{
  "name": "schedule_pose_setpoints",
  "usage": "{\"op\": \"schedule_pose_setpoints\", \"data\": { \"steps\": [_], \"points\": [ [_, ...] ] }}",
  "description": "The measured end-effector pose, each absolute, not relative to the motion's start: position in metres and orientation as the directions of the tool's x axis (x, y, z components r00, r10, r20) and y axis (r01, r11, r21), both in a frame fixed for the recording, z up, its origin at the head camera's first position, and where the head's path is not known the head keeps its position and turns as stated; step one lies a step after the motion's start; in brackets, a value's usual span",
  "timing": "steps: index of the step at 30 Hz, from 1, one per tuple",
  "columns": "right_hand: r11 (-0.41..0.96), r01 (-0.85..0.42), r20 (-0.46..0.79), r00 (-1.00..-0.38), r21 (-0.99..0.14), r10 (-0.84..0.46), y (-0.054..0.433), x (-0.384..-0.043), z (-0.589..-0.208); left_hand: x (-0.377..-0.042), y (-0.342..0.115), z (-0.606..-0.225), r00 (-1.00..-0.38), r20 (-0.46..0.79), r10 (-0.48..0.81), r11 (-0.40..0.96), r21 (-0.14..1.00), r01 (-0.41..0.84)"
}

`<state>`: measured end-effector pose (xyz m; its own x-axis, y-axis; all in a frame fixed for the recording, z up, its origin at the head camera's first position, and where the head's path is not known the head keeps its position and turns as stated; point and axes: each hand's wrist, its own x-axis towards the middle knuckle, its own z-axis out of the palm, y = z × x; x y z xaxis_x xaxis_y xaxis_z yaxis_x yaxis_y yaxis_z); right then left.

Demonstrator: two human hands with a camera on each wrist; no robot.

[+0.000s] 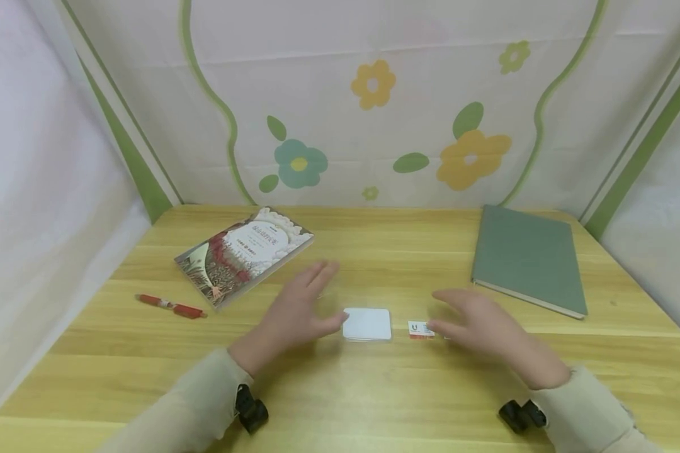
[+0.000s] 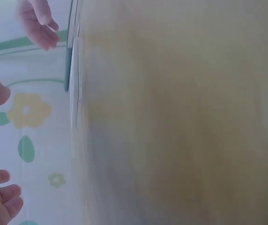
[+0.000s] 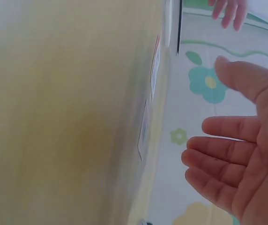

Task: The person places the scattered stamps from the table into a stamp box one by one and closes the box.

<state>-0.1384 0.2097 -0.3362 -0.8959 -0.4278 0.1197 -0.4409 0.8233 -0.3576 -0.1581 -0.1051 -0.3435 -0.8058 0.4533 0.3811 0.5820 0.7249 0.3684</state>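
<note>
My left hand (image 1: pixel 294 318) hovers left of a white rounded rectangular stack or case (image 1: pixel 367 324), its fingers spread and its thumb near the left edge; contact cannot be made out. On the right, my right hand (image 1: pixel 487 327) hangs over the table with fingers apart and nothing held. Its thumb covers part of a small printed card (image 1: pixel 419 329) with a red lower edge. A second flat card (image 3: pixel 144 133) shows in the right wrist view, mostly hidden by the hand in the head view. The white item's thin side (image 2: pixel 74 79) appears in the left wrist view.
A book with an illustrated cover (image 1: pixel 246 255) lies at the back left, with a red pen (image 1: pixel 171 306) beside it. A green hardcover book (image 1: pixel 528 261) lies at the back right. A flower-patterned cloth (image 1: pixel 345 126) hangs behind the wooden table (image 1: pixel 374 402).
</note>
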Motion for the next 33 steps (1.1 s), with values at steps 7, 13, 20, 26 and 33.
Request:
{"op": "schedule_pose_setpoints", "data": {
  "steps": [7, 13, 20, 26, 33],
  "points": [
    [0.797, -0.411, 0.063, -0.901, -0.443, -0.43, 0.204, -0.137, -0.342, -0.155, -0.096, -0.348, -0.881, 0.213, 0.423, 0.718, 0.515, 0.469],
    [0.786, -0.393, 0.05, -0.905, -0.477, -0.422, 0.201, -0.138, -0.346, -0.153, -0.092, -0.354, -0.903, 0.124, 0.411, 0.68, 0.618, 0.395],
    [0.764, -0.37, 0.045, -0.911, -0.529, -0.41, 0.201, -0.14, -0.35, -0.154, -0.091, -0.36, -0.906, 0.014, 0.423, 0.665, 0.675, 0.32],
    [0.764, -0.319, 0.017, -0.927, -0.561, -0.375, 0.201, -0.142, -0.353, -0.157, -0.091, -0.367, -0.902, 0.01, 0.432, 0.671, 0.665, 0.328],
    [0.761, -0.304, 0.011, -0.931, -0.573, -0.364, 0.203, -0.146, -0.358, -0.159, -0.09, -0.371, -0.895, 0.019, 0.446, 0.685, 0.637, 0.355]
  ]
}}
